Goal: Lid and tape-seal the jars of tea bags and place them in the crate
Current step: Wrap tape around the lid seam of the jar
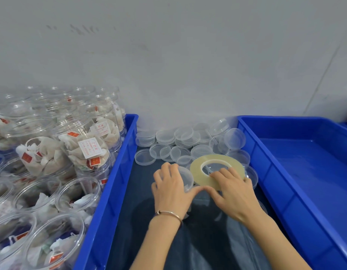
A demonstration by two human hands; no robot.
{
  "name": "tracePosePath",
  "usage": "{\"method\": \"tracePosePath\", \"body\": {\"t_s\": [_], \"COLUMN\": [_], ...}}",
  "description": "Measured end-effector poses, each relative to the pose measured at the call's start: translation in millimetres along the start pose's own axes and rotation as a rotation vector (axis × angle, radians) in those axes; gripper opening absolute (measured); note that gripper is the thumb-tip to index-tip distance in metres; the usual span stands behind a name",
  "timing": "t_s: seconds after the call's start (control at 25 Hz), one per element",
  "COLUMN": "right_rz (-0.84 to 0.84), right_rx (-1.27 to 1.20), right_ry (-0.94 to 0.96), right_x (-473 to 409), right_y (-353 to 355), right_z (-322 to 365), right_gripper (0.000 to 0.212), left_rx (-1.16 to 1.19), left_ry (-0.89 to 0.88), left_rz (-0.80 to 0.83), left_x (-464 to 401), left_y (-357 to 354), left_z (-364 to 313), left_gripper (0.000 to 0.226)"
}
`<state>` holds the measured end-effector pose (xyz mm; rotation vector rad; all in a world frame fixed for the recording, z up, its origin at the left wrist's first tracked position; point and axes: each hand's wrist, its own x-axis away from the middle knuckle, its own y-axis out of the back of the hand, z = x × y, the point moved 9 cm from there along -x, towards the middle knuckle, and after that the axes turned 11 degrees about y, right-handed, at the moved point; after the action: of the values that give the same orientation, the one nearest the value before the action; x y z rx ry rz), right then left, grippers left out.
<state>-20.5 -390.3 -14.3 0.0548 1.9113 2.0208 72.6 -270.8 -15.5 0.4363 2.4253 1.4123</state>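
Note:
My left hand (171,189) curls over the top of a clear lidded jar (186,177) that stands on my lap. My right hand (232,191) grips the near edge of a big yellowish roll of clear tape (196,168), held tilted just right of the jar. The two thumbs meet in front of the jar. Several loose clear lids (169,142) lie in a heap beyond the hands. The blue crate on the left (120,172) is packed with open jars of tea bags (85,147). The blue crate on the right (285,182) holds nothing that I can see.
A grey wall (188,55) rises right behind the crates and lids. Dark cloth (139,211) covers the gap between the two crates. A thin metal bangle (168,213) circles my left wrist.

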Motion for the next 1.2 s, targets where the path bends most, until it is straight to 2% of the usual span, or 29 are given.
{"method": "tracePosePath", "body": {"t_s": [0.16,0.32,0.52,0.8,0.96,1.08,1.2], "right_rz": [-0.045,-0.043,-0.121,-0.015,0.012,0.006,-0.002], "right_rx": [0.054,0.063,0.121,-0.08,-0.175,-0.184,-0.2], "right_ry": [-0.003,-0.024,-0.072,-0.033,-0.06,-0.059,-0.064], "right_x": [-6.4,-13.0,-8.3,-33.0,-30.8,-30.9,-28.2], "right_y": [10.9,13.0,21.5,-6.9,-15.3,-14.3,-13.8], "right_z": [-4.7,-6.3,-12.2,3.9,-0.5,0.2,1.2], "right_gripper": [0.039,0.038,0.038,0.042,0.042,0.041,0.041], "left_rx": [-0.046,-0.136,-0.143,-0.102,-0.245,-0.234,-0.243], "left_ry": [-0.074,-0.133,-0.171,-0.299,-0.221,-0.1,-0.007], "left_rz": [0.11,0.112,0.094,0.257,0.28,0.231,0.143], "left_x": [-13.6,-13.6,-16.4,-18.7,-9.9,3.8,9.9], "left_y": [-13.0,-11.8,-12.4,-11.6,-15.2,-19.0,-21.3], "left_z": [6.8,5.3,2.1,4.5,11.1,5.7,-5.8], "left_gripper": [0.101,0.112,0.103,0.094,0.072,0.054,0.045]}}
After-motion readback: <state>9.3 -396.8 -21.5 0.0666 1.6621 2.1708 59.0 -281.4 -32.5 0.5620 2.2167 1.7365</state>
